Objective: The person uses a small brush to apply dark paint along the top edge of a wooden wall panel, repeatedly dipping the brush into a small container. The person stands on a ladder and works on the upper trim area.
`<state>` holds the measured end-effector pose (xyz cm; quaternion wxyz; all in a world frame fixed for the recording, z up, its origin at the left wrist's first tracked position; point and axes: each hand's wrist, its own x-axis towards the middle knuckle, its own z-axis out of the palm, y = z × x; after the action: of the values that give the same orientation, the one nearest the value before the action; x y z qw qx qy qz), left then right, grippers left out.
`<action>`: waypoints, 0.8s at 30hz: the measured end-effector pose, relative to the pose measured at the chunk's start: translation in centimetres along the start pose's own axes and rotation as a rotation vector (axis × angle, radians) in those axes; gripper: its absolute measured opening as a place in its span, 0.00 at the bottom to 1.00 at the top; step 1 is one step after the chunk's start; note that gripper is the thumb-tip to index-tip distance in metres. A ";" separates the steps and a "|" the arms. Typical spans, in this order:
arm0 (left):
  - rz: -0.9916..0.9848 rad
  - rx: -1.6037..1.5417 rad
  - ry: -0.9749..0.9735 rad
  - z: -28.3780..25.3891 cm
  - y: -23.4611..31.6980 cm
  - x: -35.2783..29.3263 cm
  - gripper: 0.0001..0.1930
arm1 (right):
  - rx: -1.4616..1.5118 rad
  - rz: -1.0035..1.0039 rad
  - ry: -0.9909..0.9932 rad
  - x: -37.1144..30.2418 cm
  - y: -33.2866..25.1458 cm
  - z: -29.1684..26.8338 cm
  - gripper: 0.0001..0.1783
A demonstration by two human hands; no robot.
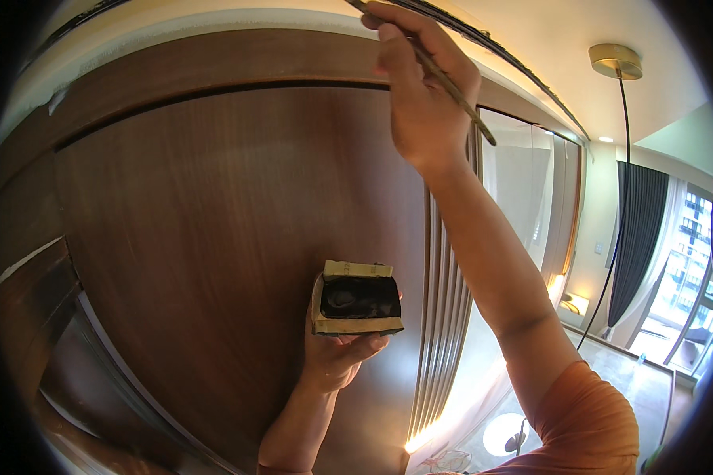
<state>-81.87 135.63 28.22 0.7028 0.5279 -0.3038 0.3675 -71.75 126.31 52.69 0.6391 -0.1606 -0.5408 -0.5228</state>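
Observation:
My left hand [334, 362] is wrapped round a small box-like container [358, 325] from below, in front of the brown panel. Its rim looks yellowish, like tape or cardboard, and its inside is coated black. Raised to the upper edge of the view, my right hand [432, 103] pinches a thin stick-like tool [481, 127], likely a slender paintbrush. The tool's far end runs out of view at the top, so its tip is hidden. Near that hand a dark strip [523, 75] runs along the pale ceiling.
A large brown wood panel [238, 198] fills the middle, with vertical slats [440, 309] beside it. On the right a black cord hangs from a brass ceiling fixture [615, 60]. Farther back are a dark curtain [642, 229] and a bright window. A round white object [502, 435] sits low down.

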 end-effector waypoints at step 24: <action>0.007 -0.026 0.000 -0.3 0.9 -0.5 0.34 | -0.014 0.084 -0.085 -0.4 0.5 0.0 0.10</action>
<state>-82.89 135.95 28.18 0.7082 0.5178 -0.3103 0.3662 -71.27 126.71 52.57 0.6357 -0.2098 -0.5567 -0.4919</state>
